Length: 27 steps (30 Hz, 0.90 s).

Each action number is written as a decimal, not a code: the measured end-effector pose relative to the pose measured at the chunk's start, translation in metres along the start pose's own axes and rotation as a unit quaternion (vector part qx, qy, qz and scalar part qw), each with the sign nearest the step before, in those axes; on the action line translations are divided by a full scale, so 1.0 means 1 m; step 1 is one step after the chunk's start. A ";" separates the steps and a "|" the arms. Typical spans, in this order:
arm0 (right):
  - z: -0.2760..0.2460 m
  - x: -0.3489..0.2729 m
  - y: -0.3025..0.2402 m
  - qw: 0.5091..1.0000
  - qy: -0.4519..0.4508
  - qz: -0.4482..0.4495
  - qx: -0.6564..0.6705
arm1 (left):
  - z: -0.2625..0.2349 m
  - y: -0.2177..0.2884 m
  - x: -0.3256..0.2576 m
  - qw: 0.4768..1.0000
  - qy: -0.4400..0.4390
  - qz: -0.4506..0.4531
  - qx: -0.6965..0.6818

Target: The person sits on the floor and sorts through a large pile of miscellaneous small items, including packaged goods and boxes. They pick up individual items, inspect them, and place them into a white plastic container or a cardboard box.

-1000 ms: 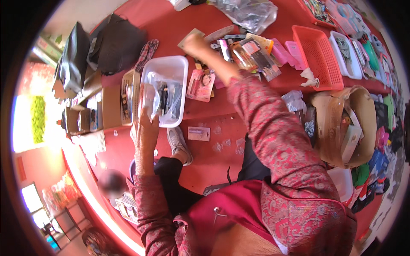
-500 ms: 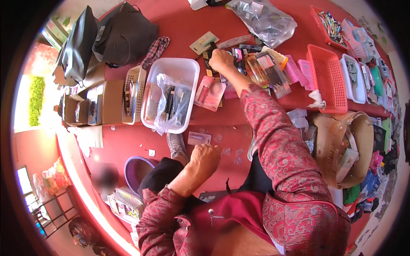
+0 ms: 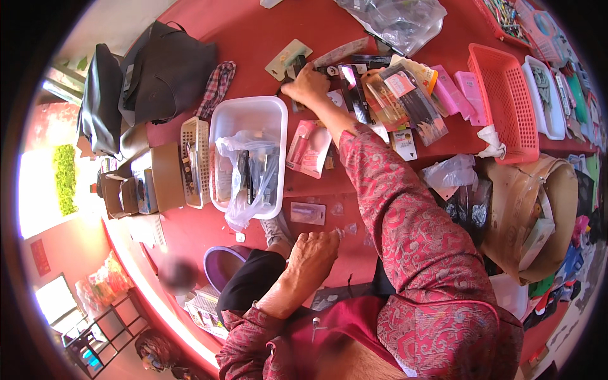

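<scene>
My right hand reaches far across the red table. Its fingers close on a small dark packaged item at the edge of a pale green card pack. A row of flat packaged goods lies just right of it. My left hand rests at the near table edge with bent fingers and holds nothing. Small clear packets lie just beyond it. A clear plastic bin holding a plastic bag of dark items stands between the hands, with a pink blister pack beside it.
A small white basket and cardboard boxes stand left of the bin. Black bags lie at the far left. An orange basket and white trays sit at the right, above a brown bag.
My left hand has left the clear bin and come down to the near table edge. My right hand stays among the far packets, with little shift.
</scene>
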State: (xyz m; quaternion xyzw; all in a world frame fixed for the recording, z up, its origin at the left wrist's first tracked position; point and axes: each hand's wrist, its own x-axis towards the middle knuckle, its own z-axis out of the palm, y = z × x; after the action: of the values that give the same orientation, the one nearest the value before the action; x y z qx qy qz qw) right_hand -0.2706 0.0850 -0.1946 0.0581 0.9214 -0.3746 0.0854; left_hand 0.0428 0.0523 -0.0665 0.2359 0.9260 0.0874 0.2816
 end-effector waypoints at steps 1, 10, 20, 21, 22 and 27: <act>-0.006 0.010 0.004 0.995 0.008 0.020 0.095 | -0.003 0.000 0.001 1.000 0.005 0.001 0.004; -0.109 -0.010 0.004 0.643 -0.395 -0.021 0.655 | -0.044 0.003 0.007 0.924 0.220 -0.054 -0.307; -0.194 -0.189 -0.053 0.737 -0.364 -0.185 0.539 | -0.074 -0.008 0.008 0.219 0.242 0.069 -0.943; -0.194 -0.206 -0.056 0.770 -0.378 -0.171 0.484 | -0.075 -0.007 0.003 0.214 0.225 0.109 -0.944; -0.198 -0.225 -0.060 0.809 -0.366 -0.219 0.405 | -0.076 -0.006 -0.002 0.209 0.208 0.149 -0.944; -0.206 -0.290 -0.076 0.850 -0.308 -0.288 0.317 | -0.061 -0.012 -0.015 0.247 0.173 0.205 -0.931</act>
State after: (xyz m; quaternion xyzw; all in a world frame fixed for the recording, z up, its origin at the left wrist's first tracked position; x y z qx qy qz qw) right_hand -0.0231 0.1625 0.0609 -0.3040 0.6549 -0.6526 0.2298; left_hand 0.0145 0.0330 -0.0128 -0.0297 0.1474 0.9824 0.1110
